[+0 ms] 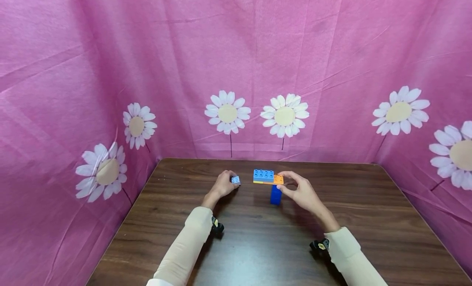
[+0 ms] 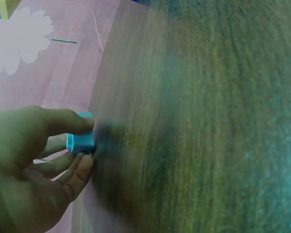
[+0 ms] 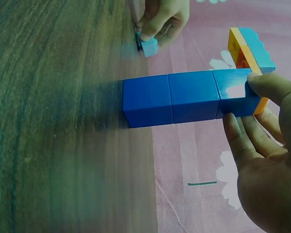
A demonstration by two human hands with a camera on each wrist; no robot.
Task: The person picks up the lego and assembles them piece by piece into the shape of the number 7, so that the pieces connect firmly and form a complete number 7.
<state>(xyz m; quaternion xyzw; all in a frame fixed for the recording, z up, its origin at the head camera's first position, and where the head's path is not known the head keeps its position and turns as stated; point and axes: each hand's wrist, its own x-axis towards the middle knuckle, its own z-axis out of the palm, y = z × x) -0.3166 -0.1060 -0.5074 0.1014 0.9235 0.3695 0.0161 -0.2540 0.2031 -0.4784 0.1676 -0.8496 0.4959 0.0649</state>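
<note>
My left hand pinches a small light-blue toy brick low over the table; in the left wrist view thumb and fingertips grip the brick from opposite sides. My right hand holds the upper end of a dark blue tower of stacked bricks, thumb and fingers on either side. The right wrist view shows three blue blocks in a column, its foot at the table. Across the top lies an orange brick, with a yellow piece and a light-blue studded brick overhanging leftward.
The brown wooden table carries both hands' work near its far edge. A pink cloth printed with white daisies hangs behind and along both sides. A small black camera is strapped at the left wrist, another at the right.
</note>
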